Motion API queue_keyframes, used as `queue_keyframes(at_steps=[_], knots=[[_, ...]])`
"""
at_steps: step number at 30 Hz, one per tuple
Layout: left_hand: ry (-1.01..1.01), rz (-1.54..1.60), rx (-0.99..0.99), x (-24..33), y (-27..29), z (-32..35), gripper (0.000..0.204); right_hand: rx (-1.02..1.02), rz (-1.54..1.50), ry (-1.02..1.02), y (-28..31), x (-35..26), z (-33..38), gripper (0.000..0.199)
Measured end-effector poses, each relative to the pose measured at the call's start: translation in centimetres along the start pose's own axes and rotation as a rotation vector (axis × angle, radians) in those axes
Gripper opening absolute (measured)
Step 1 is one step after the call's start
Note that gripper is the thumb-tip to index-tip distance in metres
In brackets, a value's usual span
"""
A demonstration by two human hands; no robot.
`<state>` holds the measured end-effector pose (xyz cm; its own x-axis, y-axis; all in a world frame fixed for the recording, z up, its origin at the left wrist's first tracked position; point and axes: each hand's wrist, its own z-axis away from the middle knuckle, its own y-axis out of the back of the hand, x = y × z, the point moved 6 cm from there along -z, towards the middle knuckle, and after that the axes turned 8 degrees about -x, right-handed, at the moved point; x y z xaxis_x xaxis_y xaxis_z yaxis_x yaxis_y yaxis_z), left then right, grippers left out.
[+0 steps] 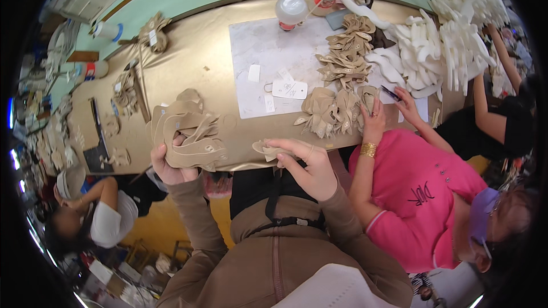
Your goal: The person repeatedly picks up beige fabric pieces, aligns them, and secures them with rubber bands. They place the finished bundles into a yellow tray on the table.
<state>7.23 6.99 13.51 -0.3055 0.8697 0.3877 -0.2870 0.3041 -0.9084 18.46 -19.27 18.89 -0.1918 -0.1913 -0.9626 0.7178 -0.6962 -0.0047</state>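
Observation:
My left hand (169, 167) is closed round the lower part of a thick bundle of beige cut pieces (188, 124). They look like suede shoe-upper parts, fanned out in layers over the table's near edge, some with small pale stickers. Farther right, my right hand (313, 166) pinches a small curved beige piece (266, 150) between thumb and fingers, apart from the bundle. A gap of brown table covering (242, 137) lies between the two hands. Part of the small piece is hidden behind my right fingers.
At my right, a person in a pink shirt (419, 194) handles similar pieces with a pen in one hand. Heaps of beige pieces (345, 60) and white foam-like strips (422, 51) lie beyond. A white sheet (251, 40) bears tags and a round-topped bottle (291, 10).

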Motion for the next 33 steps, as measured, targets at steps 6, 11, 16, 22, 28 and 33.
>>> queue_keyframes(at_steps=[6, 11, 16, 22, 28, 33], knots=[[-0.130, -0.150, 0.156, 1.0, -3.8, 5.7, 0.045, -0.220, -0.010, -0.005, -1.9, -2.3, 6.8, 0.031], [-0.219, -0.228, 0.249, 0.2, -5.8, 9.9, 0.045, -0.208, -0.098, -0.108, -0.8, -1.3, 13.5, 0.032], [-0.275, -0.378, 0.301, -0.2, -8.5, 11.8, 0.053, -0.175, 0.063, 0.023, 0.5, -2.4, 17.7, 0.032], [-0.216, -0.297, 0.122, -1.0, -12.8, 13.0, 0.049, -0.217, 0.082, 0.088, 0.9, -4.2, 20.3, 0.028], [-0.276, -0.280, 0.294, -0.6, -13.6, 14.6, 0.034, -0.168, 0.105, 0.064, 3.9, -4.3, 21.7, 0.027], [-0.377, -0.359, 0.390, 1.0, -13.6, 16.8, 0.035, 0.216, -0.190, 0.020, 9.0, -3.1, 21.6, 0.030]])
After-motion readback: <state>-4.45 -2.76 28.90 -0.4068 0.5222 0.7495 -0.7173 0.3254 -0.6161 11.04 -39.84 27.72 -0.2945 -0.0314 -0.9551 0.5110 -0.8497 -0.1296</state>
